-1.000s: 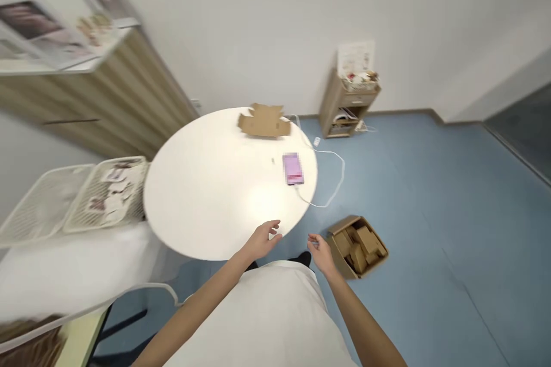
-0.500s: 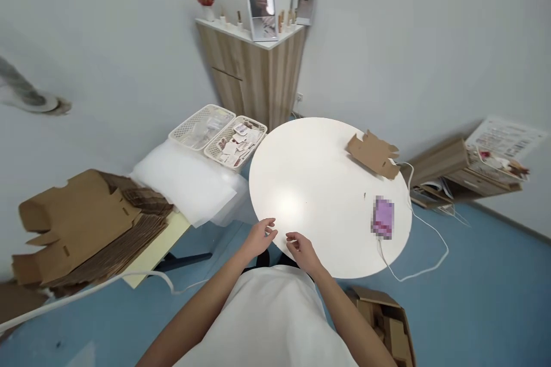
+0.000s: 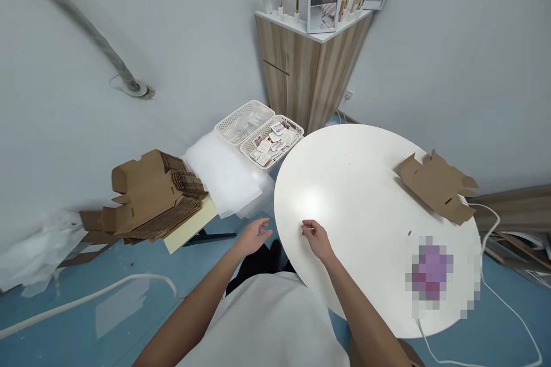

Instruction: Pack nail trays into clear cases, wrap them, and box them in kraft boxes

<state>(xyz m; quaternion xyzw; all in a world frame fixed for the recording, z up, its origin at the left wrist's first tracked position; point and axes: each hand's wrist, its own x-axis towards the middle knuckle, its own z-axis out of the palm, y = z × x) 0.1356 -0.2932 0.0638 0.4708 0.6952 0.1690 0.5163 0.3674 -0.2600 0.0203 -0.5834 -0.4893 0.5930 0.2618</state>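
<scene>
My left hand hangs in the air beside the left edge of a round white table, thumb and fingers apart, holding nothing. Over the table's near left part is my right hand, its fingers loosely bent with a small gap to the thumb and nothing visible between them. On the table's far right side lies a partly folded brown cardboard box. Closer on the right is a purple item, blurred by large pixels.
A stack of flat cardboard boxes is on the left. Beside it lie white sheets of packing material and two white baskets, one with plastic bags, one with cards. A wooden cabinet stands in the corner; a white cable hangs right.
The view has turned left, so the table and cabinet appear further right. My hands have moved apart; the left is now off the table edge, the right over the tabletop.
</scene>
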